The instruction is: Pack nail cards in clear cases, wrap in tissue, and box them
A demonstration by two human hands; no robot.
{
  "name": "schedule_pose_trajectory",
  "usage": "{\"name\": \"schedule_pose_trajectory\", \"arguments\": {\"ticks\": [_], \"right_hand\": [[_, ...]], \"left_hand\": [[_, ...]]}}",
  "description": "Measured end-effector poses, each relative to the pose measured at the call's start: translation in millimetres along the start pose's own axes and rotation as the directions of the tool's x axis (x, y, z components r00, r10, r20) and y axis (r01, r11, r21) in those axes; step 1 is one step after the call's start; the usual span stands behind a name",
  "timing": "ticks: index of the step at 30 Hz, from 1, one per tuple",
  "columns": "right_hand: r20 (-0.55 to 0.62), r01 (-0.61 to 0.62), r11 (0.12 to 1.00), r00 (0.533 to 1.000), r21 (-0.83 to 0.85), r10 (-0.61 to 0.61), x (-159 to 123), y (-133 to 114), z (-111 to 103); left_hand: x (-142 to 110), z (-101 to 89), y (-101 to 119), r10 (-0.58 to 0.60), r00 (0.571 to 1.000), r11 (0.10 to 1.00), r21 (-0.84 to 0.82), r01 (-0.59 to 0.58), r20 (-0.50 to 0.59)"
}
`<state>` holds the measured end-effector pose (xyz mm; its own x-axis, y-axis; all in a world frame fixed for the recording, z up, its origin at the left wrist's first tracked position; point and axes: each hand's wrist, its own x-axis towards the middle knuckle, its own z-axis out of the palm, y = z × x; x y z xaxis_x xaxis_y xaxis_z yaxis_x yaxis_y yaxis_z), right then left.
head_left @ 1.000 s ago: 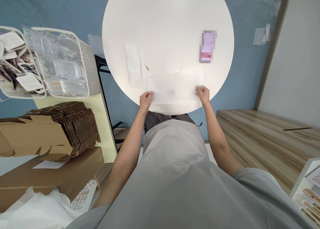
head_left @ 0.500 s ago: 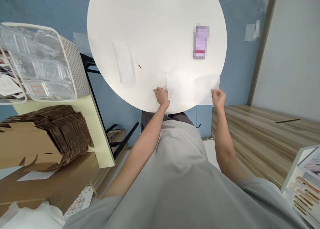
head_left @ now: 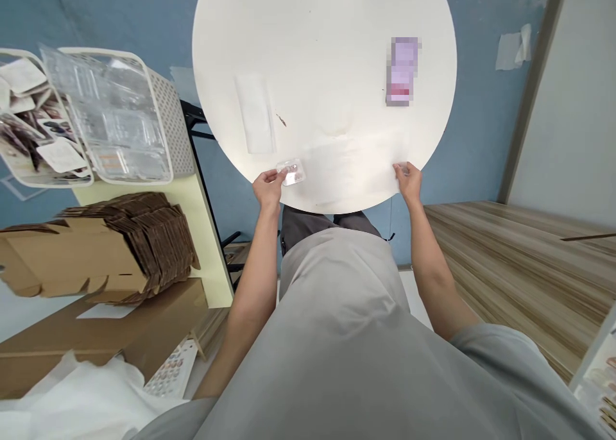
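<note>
My left hand (head_left: 269,186) pinches the edge of a small clear plastic packet (head_left: 293,171) with small pinkish bits in it, at the near left of the round white table (head_left: 337,61). My right hand (head_left: 409,180) is closed at the right end of a thin, translucent white sheet (head_left: 353,170). That sheet lies along the near edge of the table between both hands, and its outline is faint against the white top. Farther left lies a folded white sheet (head_left: 256,114), beside a small brown mark.
A pixelated purple item (head_left: 403,71) lies on the table's right side. To the left, a white basket (head_left: 168,126) of clear plastic boxes stands by flattened brown cartons (head_left: 158,247). A wood-grain surface (head_left: 505,254) is at the right.
My left hand has moved left, and the clear packet now shows in its fingers. My right hand has shifted slightly left with the sheet, which now lies lower on the table. The view has shifted left.
</note>
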<state>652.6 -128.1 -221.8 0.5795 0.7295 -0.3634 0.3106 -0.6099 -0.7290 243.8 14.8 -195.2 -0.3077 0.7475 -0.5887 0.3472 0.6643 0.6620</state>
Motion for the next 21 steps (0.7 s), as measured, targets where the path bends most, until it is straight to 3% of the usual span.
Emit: {"name": "schedule_pose_trajectory", "arguments": {"ticks": [5, 10, 12, 14, 17, 19, 21], "right_hand": [[0.032, 0.023, 1.0, 0.999, -0.005, -0.023, -4, -8, 26], [0.033, 0.048, 0.995, 0.998, -0.09, -0.045, -7, -1, 26], [0.027, 0.031, 0.979, 0.999, -0.201, -0.026, -7, 0, 21], [-0.059, 0.02, 0.949, 0.997, -0.316, -0.041, -8, -2, 18], [-0.178, 0.076, 0.912, 0.971, -0.403, -0.16, -13, -17, 25], [-0.069, 0.184, 0.9, 0.971, -0.396, -0.229, -19, -35, 45], [0.193, 0.317, 0.886, 0.945, -0.34, -0.264, -27, -56, 76]], "left_hand": [[-14, 29.6, 4, 0.052, 0.993, 0.996, 0.06, -0.058, 0.109], [-11, 60.6, -5, -0.017, 0.987, 0.976, 0.217, -0.019, 0.16], [-7, 63.1, -9, 0.003, 0.986, 0.966, 0.254, -0.046, 0.168], [-6, 61.2, -12, 0.045, 0.981, 0.957, 0.275, -0.097, 0.189], [-6, 56.1, -17, 0.09, 0.981, 0.943, 0.302, -0.139, 0.171], [-8, 54.5, -21, 0.101, 0.991, 0.936, 0.331, -0.123, 0.083], [-10, 55.3, -26, 0.102, 0.995, 0.928, 0.36, -0.096, 0.003]]}}
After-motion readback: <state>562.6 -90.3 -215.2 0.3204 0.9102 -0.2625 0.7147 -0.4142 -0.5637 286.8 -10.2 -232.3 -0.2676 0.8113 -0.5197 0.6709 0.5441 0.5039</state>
